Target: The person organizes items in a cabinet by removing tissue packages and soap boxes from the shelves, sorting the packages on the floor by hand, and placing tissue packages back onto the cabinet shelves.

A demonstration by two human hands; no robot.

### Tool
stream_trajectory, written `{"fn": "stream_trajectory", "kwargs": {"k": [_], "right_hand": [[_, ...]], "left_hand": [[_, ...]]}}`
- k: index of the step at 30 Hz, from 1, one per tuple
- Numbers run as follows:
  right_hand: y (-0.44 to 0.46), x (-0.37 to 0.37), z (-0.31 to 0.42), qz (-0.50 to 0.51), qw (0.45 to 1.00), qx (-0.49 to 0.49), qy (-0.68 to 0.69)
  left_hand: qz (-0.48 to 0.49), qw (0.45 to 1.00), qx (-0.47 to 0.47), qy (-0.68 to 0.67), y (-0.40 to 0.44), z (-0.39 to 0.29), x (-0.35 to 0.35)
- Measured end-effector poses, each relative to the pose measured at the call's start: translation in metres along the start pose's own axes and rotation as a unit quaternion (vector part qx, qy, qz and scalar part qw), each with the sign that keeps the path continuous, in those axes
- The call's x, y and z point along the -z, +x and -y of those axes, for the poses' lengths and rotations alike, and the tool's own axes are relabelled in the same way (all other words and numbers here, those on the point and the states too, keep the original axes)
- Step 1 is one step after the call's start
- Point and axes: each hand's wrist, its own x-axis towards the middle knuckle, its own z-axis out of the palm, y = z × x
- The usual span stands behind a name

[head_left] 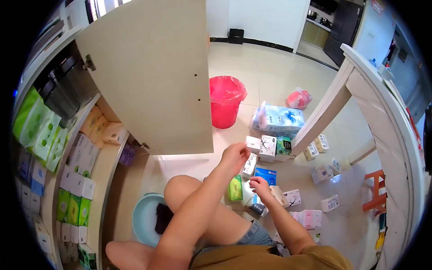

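My left hand [236, 157] has its fingers bent together at the top of a white tissue pack [249, 165] with a dark branch pattern, and seems to grip its edge; the fingertips are partly hidden. Just beyond them is a plain white tissue pack [253, 144]. My right hand [260, 185] hovers with loosely curled fingers slightly apart and nothing visible in them. It is nearest to a blue pack [266, 175]. A green tissue pack [235, 188] stands to its left, and a dark-and-white pack [257, 207] lies below it.
At left, cabinet shelves [101, 180] hold many tissue packs behind an open door [148, 81]. A blue basin [143, 216] with a dark cloth sits by my leg. A red bin [223, 108], a large blue-white bundle [281, 118], a table leg [324, 101] and an orange stool [375, 192] stand around.
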Motion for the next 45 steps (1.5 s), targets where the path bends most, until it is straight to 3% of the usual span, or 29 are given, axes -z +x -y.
{"fn": "stream_trajectory", "kwargs": {"k": [1,5,12,18,20,22,24,33,45], "right_hand": [[0.0,0.006,-0.003,-0.015,0.999,-0.03,0.02],[0.026,0.028,-0.022,-0.062,0.991,-0.069,0.094],[0.096,0.045,-0.023,-0.207,0.959,-0.064,0.183],[0.154,0.071,-0.033,-0.276,0.946,-0.122,0.121],[0.177,0.078,-0.045,-0.329,0.935,-0.13,0.035],[0.171,0.069,-0.022,-0.323,0.932,-0.143,0.08],[0.182,0.066,-0.025,-0.391,0.897,-0.125,0.163],[0.206,0.066,-0.042,-0.299,0.868,-0.142,0.371],[0.139,0.081,-0.055,-0.17,0.897,-0.258,0.317]], "left_hand": [[-0.072,0.996,0.022,0.049,0.001,0.005,0.002],[-0.062,0.995,-0.013,0.083,0.018,0.016,0.001],[-0.053,0.993,0.033,0.102,0.056,0.047,-0.002],[-0.106,0.987,0.046,0.108,0.071,0.052,-0.009],[-0.11,0.987,0.048,0.109,0.075,0.051,-0.01],[-0.114,0.986,0.05,0.111,0.08,0.054,-0.007],[-0.099,0.987,0.053,0.118,0.085,0.055,-0.005],[-0.113,0.981,0.078,0.134,0.085,0.065,-0.012],[-0.157,0.973,0.069,0.157,0.089,0.06,0.014]]}}
